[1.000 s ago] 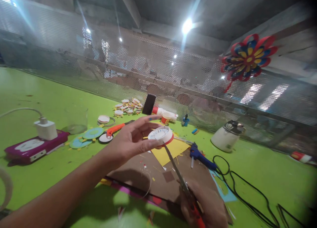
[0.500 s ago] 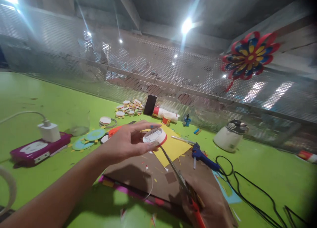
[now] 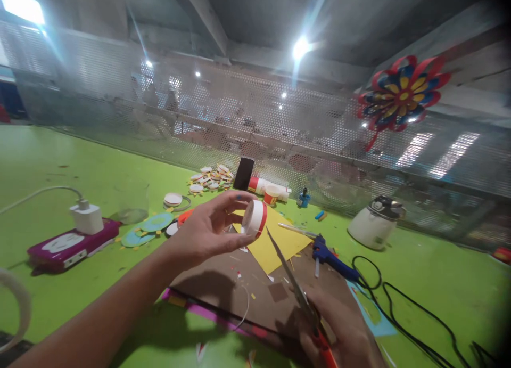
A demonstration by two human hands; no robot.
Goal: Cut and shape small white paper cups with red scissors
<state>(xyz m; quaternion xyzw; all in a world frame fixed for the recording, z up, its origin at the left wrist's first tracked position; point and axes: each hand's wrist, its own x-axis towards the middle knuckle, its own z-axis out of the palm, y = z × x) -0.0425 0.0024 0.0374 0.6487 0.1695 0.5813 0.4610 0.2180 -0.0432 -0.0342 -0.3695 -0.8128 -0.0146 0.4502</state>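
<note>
Between the thumb and fingers of my left hand [image 3: 213, 224] is a short round paper cup piece [image 3: 255, 219], white with a red band at one edge, tilted on its side. My right hand [image 3: 335, 325] grips red-handled scissors [image 3: 293, 280]. The scissor tips point up beside the red band, close to it; whether they touch cannot be made out. Below both hands lies a brown board [image 3: 223, 288] strewn with paper scraps, with a yellow paper sheet [image 3: 271, 245] on it.
A blue glue gun [image 3: 335, 261] with a black cord lies at the right, near a white kettle-like pot [image 3: 375, 224]. To the left sits a purple power strip [image 3: 74, 245]. Behind are a phone [image 3: 244, 173], a small cup [image 3: 271, 194] and small paper discs [image 3: 211, 179].
My left hand has turned the cup piece, so its inside faces away and its white side wall shows. The scissor tips now stand by its red edge.
</note>
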